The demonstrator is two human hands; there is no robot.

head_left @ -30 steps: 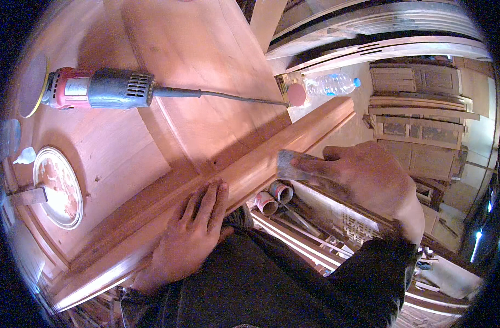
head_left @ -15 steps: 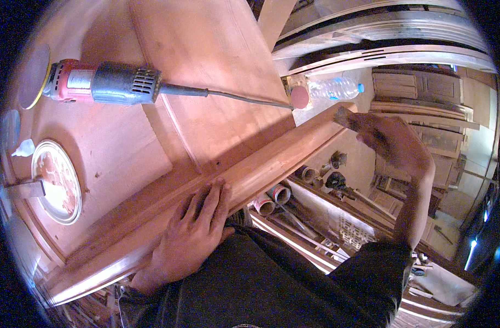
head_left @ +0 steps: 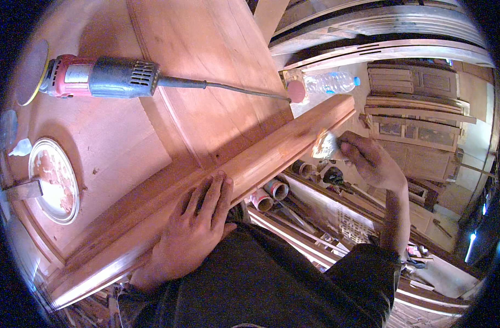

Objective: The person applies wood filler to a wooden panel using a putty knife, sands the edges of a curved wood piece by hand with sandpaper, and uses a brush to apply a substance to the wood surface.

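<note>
A long reddish wooden moulding [head_left: 272, 147] runs diagonally along the edge of a broad wooden panel [head_left: 222, 54]. My left hand [head_left: 192, 229] lies on the moulding, fingers extended and slightly apart. My right hand [head_left: 373, 164] pinches a flat piece [head_left: 325, 145], grey with a bright shine, just below the moulding's far end; its exact kind is unclear. On the panel lie a red and black power tool [head_left: 102, 76] with a disc and cord, and a round white lid [head_left: 56, 188] smeared with filler, a small flat block [head_left: 25, 191] across its rim.
Beyond the moulding are a plastic bottle [head_left: 329, 83] and reddish round disc [head_left: 296, 92]. Long planks [head_left: 370, 27] lie at upper right, stacked panelled wood pieces [head_left: 414, 147] at right. Red cans [head_left: 262, 200], lengths of wood and clutter fill the area below the moulding.
My right hand moved up the moulding toward its far end, then back slightly down and left, turning the flat piece so that it shines. My left hand stays on the moulding.
</note>
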